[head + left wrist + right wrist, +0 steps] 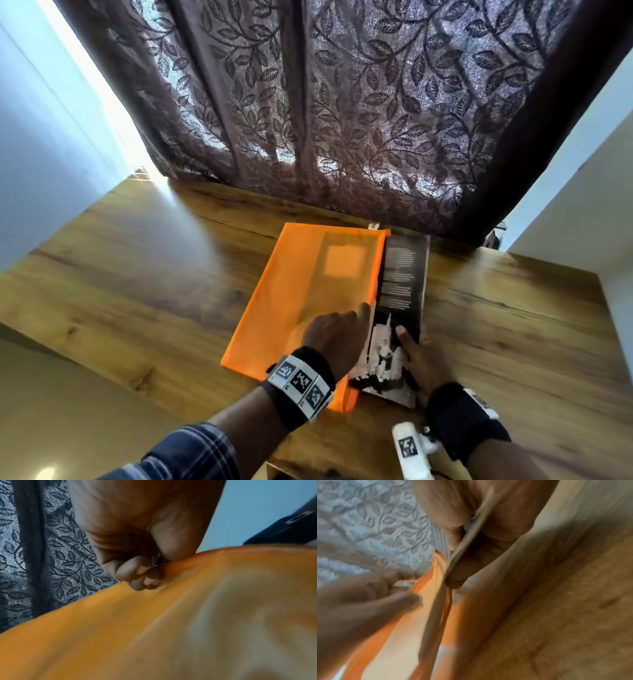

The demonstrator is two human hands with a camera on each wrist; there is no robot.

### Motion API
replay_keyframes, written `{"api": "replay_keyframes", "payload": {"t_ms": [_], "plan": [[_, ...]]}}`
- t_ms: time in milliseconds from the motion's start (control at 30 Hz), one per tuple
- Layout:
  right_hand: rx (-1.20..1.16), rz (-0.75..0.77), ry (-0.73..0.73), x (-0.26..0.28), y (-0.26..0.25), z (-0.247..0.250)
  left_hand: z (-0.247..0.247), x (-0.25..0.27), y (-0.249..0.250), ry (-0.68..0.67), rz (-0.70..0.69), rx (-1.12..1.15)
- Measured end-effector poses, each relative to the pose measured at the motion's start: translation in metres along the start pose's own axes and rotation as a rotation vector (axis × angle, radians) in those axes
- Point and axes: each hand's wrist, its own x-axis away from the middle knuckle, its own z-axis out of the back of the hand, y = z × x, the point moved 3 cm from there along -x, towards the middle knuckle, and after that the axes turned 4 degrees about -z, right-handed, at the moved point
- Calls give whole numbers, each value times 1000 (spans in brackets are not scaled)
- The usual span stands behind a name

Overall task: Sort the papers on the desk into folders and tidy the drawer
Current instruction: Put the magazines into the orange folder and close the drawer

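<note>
An orange mesh folder (308, 298) lies flat on the wooden desk (137, 274), its open edge to the right. A dark printed booklet (400, 301) sticks out of that opening, about half inside. My left hand (339, 332) pinches the folder's upper edge at the opening; in the left wrist view the left hand (147, 573) has thumb and curled fingers pressed together on the orange folder (120, 628). My right hand (416, 356) grips the booklet's near right edge, thumb on top. In the blurred right wrist view the booklet (467, 545) runs between my right hand's thumb and fingers, into the orange folder (435, 601).
A dark leaf-patterned curtain (342, 102) hangs behind the desk's far edge. Pale walls stand on both sides. Bare wood stretches left and right of the folder. A dark opening (301, 474) shows below the desk's near edge.
</note>
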Motion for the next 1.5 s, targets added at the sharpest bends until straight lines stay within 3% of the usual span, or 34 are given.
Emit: {"api": "replay_keyframes", "payload": {"t_ms": [167,267,333,467,600,767,933,1000,1167,1233,1300,1367,1500], "plan": [[127,74,-112,11,-2,-3,-6,-1,-5,-7,-17,1],[183,103,-79,8,-7,-3,-15,6,0,-30,-102,47],[150,86,-48,6,-10,-10,-17,8,2,-6,-84,119],[94,22,7,-2,-6,-28,-15,2,6,2,-69,207],[86,-183,-41,-16,12,-38,-18,-4,7,-2,-128,175],[420,-102,73,-32,4,-30,-23,-6,1,-51,-16,114],[509,-60,25,-37,-2,-38,-42,-15,-4,-134,46,-12],[505,-57,26,-38,-3,-40,-41,-18,-7,-133,31,-98],[501,-83,-36,-44,15,-47,-30,-15,-7,-114,-54,-40],[599,-28,-76,-62,42,-41,-29,-14,-6,-74,-72,-29],[767,-28,-67,-53,27,-51,-29,-14,-7,-67,-80,-19],[923,77,-87,-39,5,-58,-29,-14,-9,-61,-89,-21],[753,66,-17,-39,-5,-57,-30,-14,-14,-49,-99,-21]]}}
